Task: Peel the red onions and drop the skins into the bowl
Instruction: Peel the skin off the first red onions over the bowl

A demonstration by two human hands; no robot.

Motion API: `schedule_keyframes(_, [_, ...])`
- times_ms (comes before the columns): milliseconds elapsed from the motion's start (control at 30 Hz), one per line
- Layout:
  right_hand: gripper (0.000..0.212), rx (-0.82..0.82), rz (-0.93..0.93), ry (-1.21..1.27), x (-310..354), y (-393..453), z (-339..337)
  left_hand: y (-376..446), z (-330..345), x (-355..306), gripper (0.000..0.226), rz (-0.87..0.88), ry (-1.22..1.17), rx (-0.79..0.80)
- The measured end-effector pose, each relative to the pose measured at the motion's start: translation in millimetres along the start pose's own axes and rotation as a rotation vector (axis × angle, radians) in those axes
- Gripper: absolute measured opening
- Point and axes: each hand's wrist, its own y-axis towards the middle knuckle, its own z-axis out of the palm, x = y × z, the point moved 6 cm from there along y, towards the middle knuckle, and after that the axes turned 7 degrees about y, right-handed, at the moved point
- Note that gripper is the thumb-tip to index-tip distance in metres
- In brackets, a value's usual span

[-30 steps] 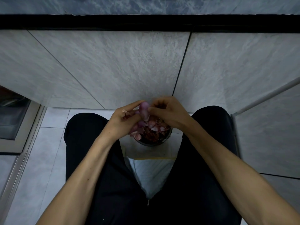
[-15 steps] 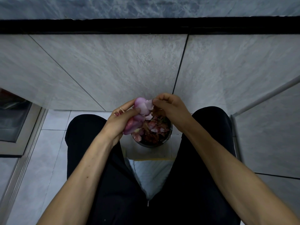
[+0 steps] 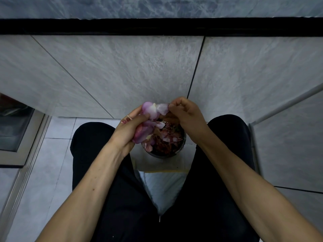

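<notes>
Onion (image 3: 148,110) raised since before, left hand (image 3: 127,130) gripping; right hand (image 3: 183,112) pinching skin (image 3: 162,108).

A seated person in black trousers (image 3: 97,154) holds both arms out over a round dark bowl (image 3: 163,154) heaped with reddish-purple onion skins (image 3: 167,137), set between the knees. The left hand (image 3: 125,131) grips a pale purple peeled onion (image 3: 148,110), with more purple pieces in its palm. The right hand (image 3: 185,113) pinches a thin translucent skin flap (image 3: 162,108) at the onion's top, above the bowl, before a grey tiled wall (image 3: 122,70)
</notes>
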Motion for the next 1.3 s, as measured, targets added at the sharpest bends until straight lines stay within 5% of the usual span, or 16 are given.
schedule_keyframes(200, [0.013, -0.056, 0.158, 0.303, -13.3, 8.2, -2.7, 10.3, -6.7, 1.4, 0.028, -0.029, -0.239, 0.032])
schedule_keyframes(367, [0.02, -0.077, -0.129, -0.788, -16.9, 29.8, -18.1, 11.0, -17.6, 4.7, 0.038, -0.032, -0.188, 0.01])
schedule_keyframes(600, [0.022, 0.181, 0.141, -1.186, -52.2, 59.6, -3.2, 10.3, -21.2, 8.2, 0.027, -0.063, -0.171, -0.078])
schedule_keyframes(833, [0.029, 0.169, 0.191, -1.116, -55.8, 66.9, -2.6, 11.6, -25.5, 12.0, 0.029, -0.06, -0.062, -0.109])
schedule_keyframes(1133, [0.016, 0.059, -0.1, -0.805, -20.8, 47.9, -3.2, 11.6, -24.4, 11.2, 0.032, -0.03, 0.13, -0.134])
schedule_keyframes(1300, [0.03, 0.266, -0.023, -0.482, -13.0, 28.5, 10.1, 7.2, -23.1, 7.4, 0.029, 0.016, 0.267, -0.162])
